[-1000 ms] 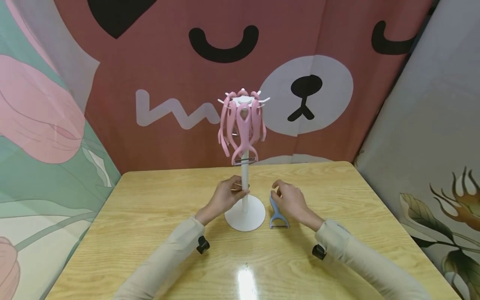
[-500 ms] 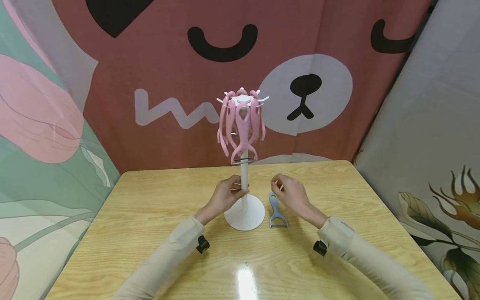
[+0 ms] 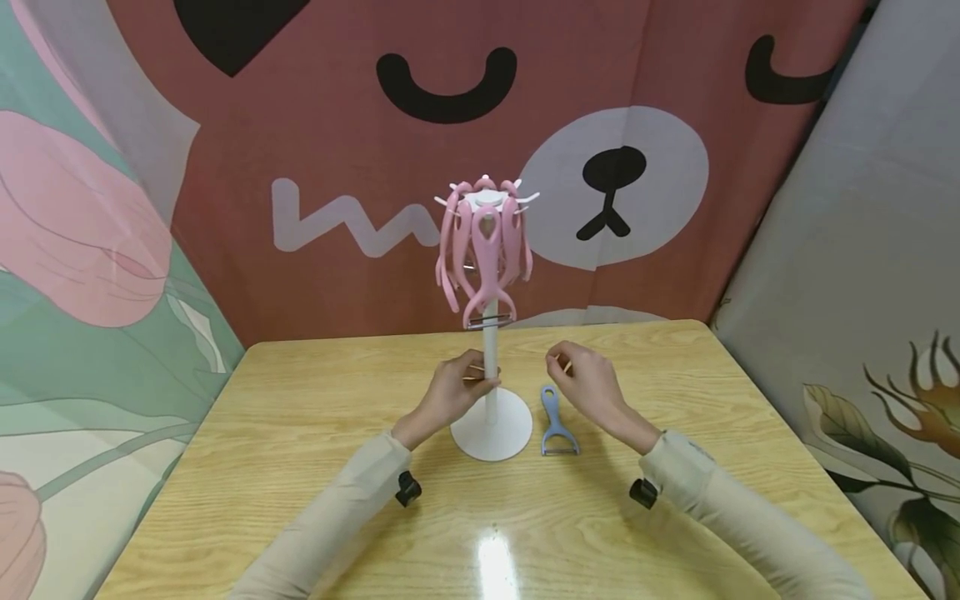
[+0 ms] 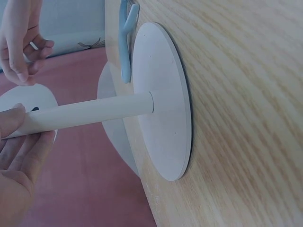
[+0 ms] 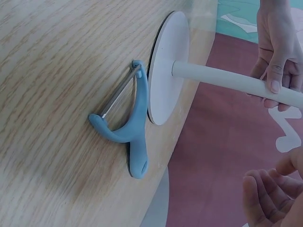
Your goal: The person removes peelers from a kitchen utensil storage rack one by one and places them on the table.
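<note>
In the head view a white stand (image 3: 491,343) rises from a round base (image 3: 480,443) in the middle of the table. My left hand (image 3: 448,390) grips its pole low down, thumb and fingers around it, also plain in the left wrist view. Several pink peelers (image 3: 489,246) hang from hooks around the stand's top. Just right of the base a blue peeler (image 3: 552,410) lies flat, blade end toward me, as the right wrist view shows closely. Above and beyond its handle hovers my right hand (image 3: 590,383), fingers loosely curled and holding nothing.
The wooden table (image 3: 315,450) reaches back to a printed curtain (image 3: 315,292) close behind its far edge. More printed cloth hangs along the left and right sides. A dark device sits on each sleeve near the wrist.
My right hand has come off the blue peeler and risen up and slightly right, leaving the peeler on the table. The left hand keeps its hold on the pole.
</note>
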The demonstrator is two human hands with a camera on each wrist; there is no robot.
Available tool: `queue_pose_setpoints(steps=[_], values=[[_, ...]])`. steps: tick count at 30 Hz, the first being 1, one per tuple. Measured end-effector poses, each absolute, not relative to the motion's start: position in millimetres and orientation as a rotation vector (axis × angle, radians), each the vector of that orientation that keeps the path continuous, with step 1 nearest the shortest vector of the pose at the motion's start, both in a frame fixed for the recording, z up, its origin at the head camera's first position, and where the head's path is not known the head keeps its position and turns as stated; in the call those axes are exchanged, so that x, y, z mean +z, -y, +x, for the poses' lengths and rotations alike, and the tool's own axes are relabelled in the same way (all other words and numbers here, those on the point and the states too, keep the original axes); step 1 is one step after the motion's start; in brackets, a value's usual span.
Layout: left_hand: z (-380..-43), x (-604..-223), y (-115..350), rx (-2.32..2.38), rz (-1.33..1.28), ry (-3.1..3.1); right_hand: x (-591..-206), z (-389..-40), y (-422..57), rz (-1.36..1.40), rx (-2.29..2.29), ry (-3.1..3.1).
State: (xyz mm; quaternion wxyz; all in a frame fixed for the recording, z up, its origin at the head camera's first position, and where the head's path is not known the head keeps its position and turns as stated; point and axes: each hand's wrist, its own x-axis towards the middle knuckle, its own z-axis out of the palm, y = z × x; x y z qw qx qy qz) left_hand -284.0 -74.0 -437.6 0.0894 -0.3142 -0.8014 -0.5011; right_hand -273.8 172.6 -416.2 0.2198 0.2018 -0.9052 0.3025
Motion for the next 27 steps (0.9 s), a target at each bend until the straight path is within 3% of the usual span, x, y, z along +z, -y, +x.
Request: queue_pose_setpoints(steps=[27], values=[[-283, -437, 73, -1.476, -0.914, 2.398, -395, -274, -174, 0.651, 0.837, 2.321]])
